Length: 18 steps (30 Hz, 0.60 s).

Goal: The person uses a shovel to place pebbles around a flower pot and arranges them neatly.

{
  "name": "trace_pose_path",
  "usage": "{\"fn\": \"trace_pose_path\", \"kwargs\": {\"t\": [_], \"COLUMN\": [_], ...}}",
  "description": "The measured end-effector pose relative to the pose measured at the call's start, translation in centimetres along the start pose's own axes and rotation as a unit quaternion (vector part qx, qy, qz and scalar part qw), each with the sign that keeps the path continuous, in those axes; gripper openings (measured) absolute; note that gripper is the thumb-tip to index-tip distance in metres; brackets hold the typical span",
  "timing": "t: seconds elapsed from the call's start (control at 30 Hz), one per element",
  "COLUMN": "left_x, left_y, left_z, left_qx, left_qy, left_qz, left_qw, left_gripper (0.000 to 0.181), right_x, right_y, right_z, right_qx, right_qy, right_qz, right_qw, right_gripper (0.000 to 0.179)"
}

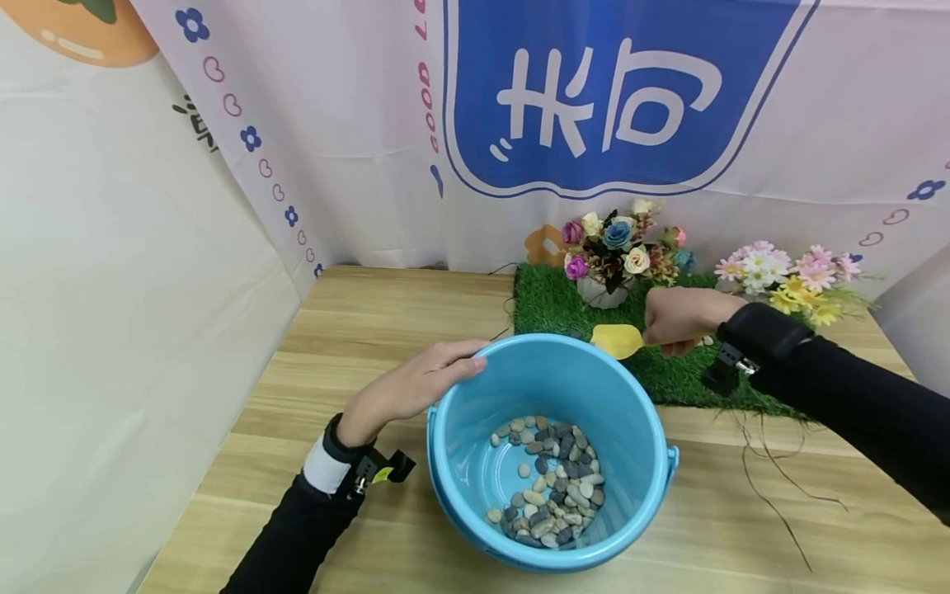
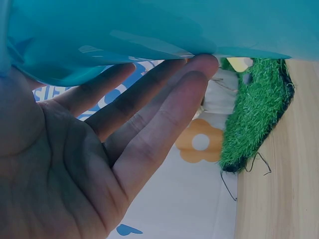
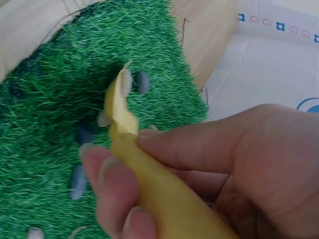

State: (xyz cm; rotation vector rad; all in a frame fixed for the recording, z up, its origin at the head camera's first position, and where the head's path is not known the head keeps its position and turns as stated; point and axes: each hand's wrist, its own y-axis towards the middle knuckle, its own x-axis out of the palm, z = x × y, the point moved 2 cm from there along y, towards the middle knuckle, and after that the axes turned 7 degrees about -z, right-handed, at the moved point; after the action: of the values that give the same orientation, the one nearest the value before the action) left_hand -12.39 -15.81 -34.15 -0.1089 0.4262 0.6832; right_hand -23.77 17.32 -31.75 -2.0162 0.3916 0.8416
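Observation:
A light-blue bucket stands on the wooden table, with grey and beige pebbles on its floor. My left hand holds the bucket's left rim, thumb over the edge; in the left wrist view its fingers lie against the outer wall. Behind the bucket, my right hand grips a small yellow shovel by its handle. In the right wrist view the shovel's blade stands edge-on over the artificial turf, a pale pebble against it. Dark pebbles lie on the turf nearby.
A pot of mixed flowers stands on the turf's back edge, and pink and yellow flowers are farther right. Printed cloth hangs behind the table. Loose dark threads lie on the wood at the right.

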Motion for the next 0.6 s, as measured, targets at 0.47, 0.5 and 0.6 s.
{"fn": "trace_pose_path", "kwargs": {"t": [0.47, 0.5, 0.6], "left_x": [0.2, 0.2, 0.2], "left_y": [0.0, 0.0, 0.0], "left_z": [1.7, 2.2, 3.4], "left_qx": [-0.005, -0.006, -0.007], "left_qy": [-0.009, -0.01, -0.011], "left_qz": [-0.005, -0.004, -0.005], "left_qw": [0.9999, 0.9999, 0.9999], "left_gripper": [0.034, 0.034, 0.033], "right_x": [-1.2, -1.2, -1.0], "right_y": [-0.7, -0.8, -1.3], "right_z": [-1.3, -1.2, -0.7], "right_qx": [0.042, 0.04, 0.028], "right_qy": [-0.031, -0.03, -0.015], "right_qz": [-0.012, -0.011, -0.008], "right_qw": [0.9985, 0.9987, 0.9995], "right_gripper": [0.022, 0.023, 0.028]}}
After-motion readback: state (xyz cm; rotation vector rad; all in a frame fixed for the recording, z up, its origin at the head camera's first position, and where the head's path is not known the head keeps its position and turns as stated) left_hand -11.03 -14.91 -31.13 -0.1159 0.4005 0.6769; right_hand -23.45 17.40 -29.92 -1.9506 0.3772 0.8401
